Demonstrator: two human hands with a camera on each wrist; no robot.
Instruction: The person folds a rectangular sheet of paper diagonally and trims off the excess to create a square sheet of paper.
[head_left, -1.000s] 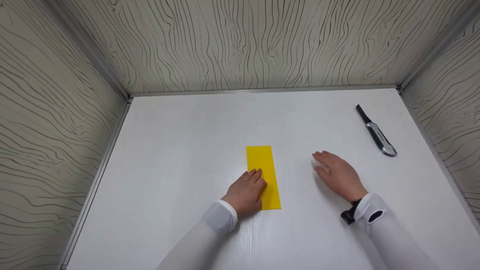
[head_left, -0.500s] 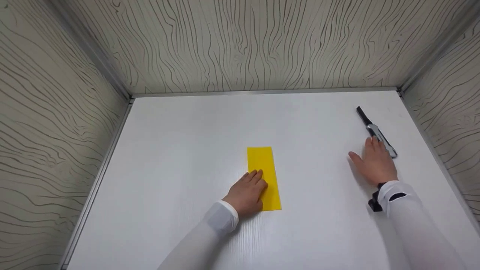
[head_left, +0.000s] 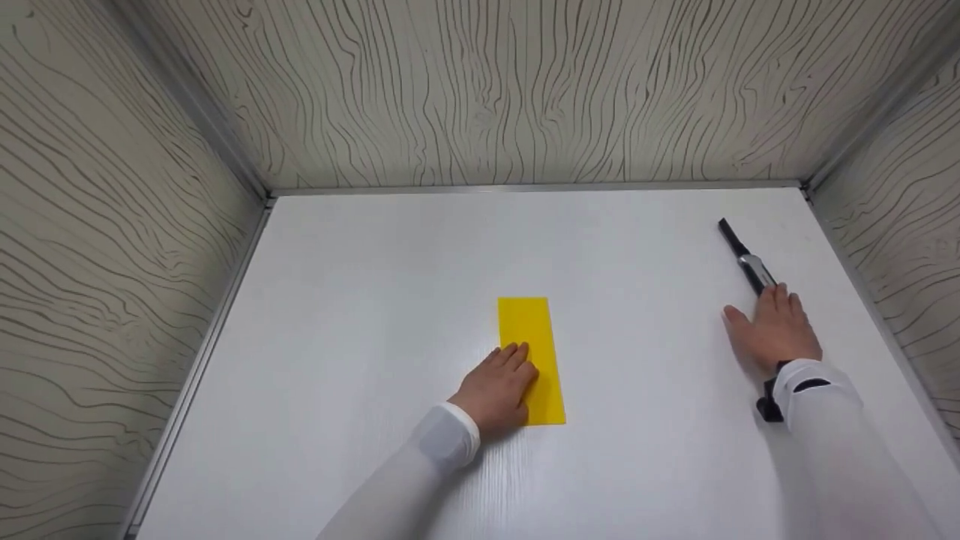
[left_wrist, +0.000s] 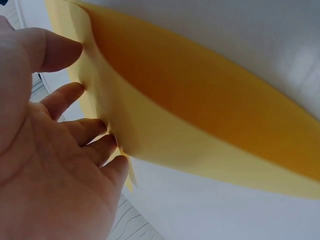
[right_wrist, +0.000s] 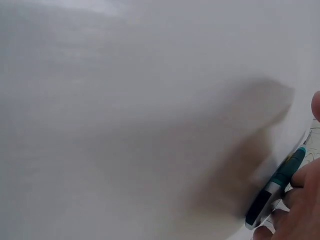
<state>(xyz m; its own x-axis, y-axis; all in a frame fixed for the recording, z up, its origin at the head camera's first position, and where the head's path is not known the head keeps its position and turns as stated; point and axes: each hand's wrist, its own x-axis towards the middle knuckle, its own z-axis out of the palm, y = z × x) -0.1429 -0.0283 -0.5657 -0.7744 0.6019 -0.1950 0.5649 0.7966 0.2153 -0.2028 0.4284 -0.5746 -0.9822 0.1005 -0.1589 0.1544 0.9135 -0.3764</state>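
Observation:
A yellow folded paper strip (head_left: 544,382) lies on the white table. My left hand (head_left: 491,394) rests on its left part, fingers stretched out and touching it. In the left wrist view the folded paper (left_wrist: 170,135) bulges between its two layers, and the fingertips press along one edge. At the right, my right hand (head_left: 780,330) reaches over the handle of a utility knife (head_left: 754,274) with a dark blade. Thumb and fingers are spread apart there. The right wrist view shows the knife (right_wrist: 275,190) beside the fingers (right_wrist: 302,200), with the thumb away from it.
The white table (head_left: 360,300) is bordered by a grey metal frame (head_left: 525,189) at the back and sides. Panels with a wood-grain pattern (head_left: 480,90) stand around it on the left, back and right.
My right hand has moved right, from beside the paper to the knife's handle, then slightly lower along it. My left hand has stayed on the paper. The view has shifted slightly.

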